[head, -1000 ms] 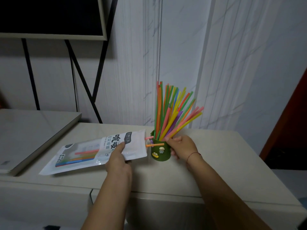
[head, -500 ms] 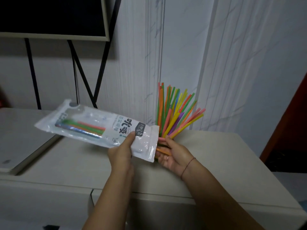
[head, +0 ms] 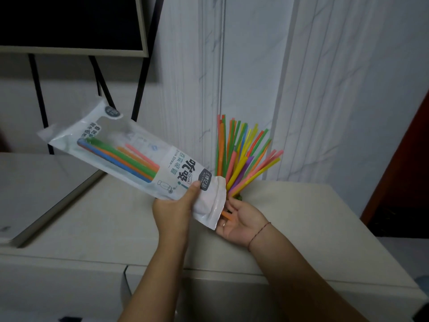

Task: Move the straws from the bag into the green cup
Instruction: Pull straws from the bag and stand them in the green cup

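Observation:
My left hand (head: 176, 205) grips the white straw bag (head: 130, 154) near its open lower end and holds it tilted, closed end raised to the upper left. Several coloured straws (head: 123, 159) lie inside the bag. My right hand (head: 239, 223) is palm up under the bag's mouth, fingers straight, with an orange straw (head: 227, 215) lying across them. Behind it a fan of many coloured straws (head: 243, 156) stands in the green cup (head: 239, 196), which is almost fully hidden by the bag and my hand.
The cup stands on a beige cabinet top (head: 301, 217) against a white panelled wall. A lower grey-white surface (head: 34, 187) lies to the left. A dark framed screen on black legs (head: 69, 24) stands behind. A dark red door edge (head: 408, 159) is at the right.
My left hand lifted the bag off the cabinet top and tilted it steeply, mouth down. My right hand left the cup and turned palm up under the bag's mouth.

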The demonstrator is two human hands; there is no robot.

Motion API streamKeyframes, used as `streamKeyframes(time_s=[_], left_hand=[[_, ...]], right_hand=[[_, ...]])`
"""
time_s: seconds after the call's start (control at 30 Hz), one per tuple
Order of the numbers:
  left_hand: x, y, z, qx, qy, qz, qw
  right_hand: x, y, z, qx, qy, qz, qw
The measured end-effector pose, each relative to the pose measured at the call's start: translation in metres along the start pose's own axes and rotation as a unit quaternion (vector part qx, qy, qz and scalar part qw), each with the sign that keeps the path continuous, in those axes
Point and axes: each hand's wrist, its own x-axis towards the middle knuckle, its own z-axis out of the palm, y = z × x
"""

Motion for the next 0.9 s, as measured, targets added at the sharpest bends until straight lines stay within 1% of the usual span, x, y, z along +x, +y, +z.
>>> streamKeyframes(time_s=[0.1,0.33,0.53,0.77,0.9], left_hand=[[0.0017,-0.0013,-0.0006,-0.002,0.004,0.001,1.000],[0.0019,-0.0036,-0.0019,0.028,-0.024,0.016,0.999],[-0.0001,-0.0023,-0.0018,0.045,-0.044,0.031,0.998],[0.0010,0.0002,-0.0037,0.069,-0.041,0.048,0.996],[0.0018,-0.0004,-0.0056,0.097,-0.060,0.055,0.992]], right_hand=[[0.0022,0.0007,-0.0013,-0.012,0.000,0.007,1.000],[0.0072,0.0023,-0.0046,-0.013,0.018,0.027,0.999],[0.0078,0.0010,-0.0065,-0.010,0.028,0.026,0.999],[0.0089,-0.0003,-0.0088,0.010,0.031,0.028,0.999],[0.0072,-0.0018,-0.0099,0.021,0.038,0.032,0.999]])
